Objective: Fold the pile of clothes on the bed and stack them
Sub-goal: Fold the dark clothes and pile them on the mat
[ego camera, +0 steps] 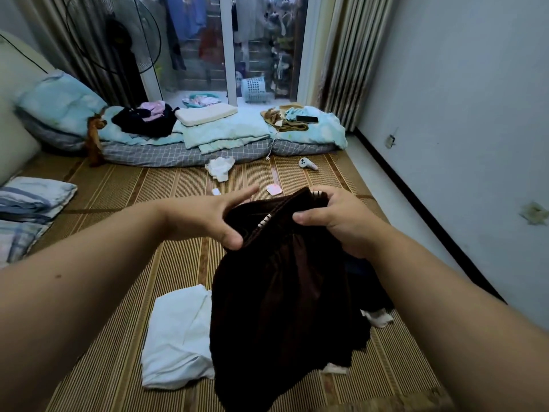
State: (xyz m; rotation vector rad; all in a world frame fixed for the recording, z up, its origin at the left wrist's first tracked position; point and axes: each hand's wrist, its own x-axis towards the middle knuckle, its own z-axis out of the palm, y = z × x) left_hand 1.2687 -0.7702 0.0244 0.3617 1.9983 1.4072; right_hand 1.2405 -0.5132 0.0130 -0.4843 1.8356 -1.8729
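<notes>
Hands meet over a dark brown garment (279, 292) held up above the woven mat (118, 203) that covers the bed. The left hand (205, 215) pinches the gathered waistband between thumb and fingers at the garment's left edge, with the forefinger stretched out toward the far side. The right hand (335, 218) is clenched around the waistband's right part, fingers curled over the cloth. A row of small white marks shows along the band between the two hands; whether they are stitches or print is hard to say from here. The rest of the garment hangs down in loose folds toward the near edge of the view.

Under it, to the near left, a folded white cloth (178, 337) lies flat on the mat, partly covered by the hanging fabric. At the left edge rests a stack of striped blue bedding (29, 203). Farther off, a small white crumpled piece (220, 168) lies on the mat near a row of pale blue quilts and pillows (225, 132). On those, toward the left, sits a heap of dark and pink clothes (148, 118); toward the right lies a black phone (307, 119).
</notes>
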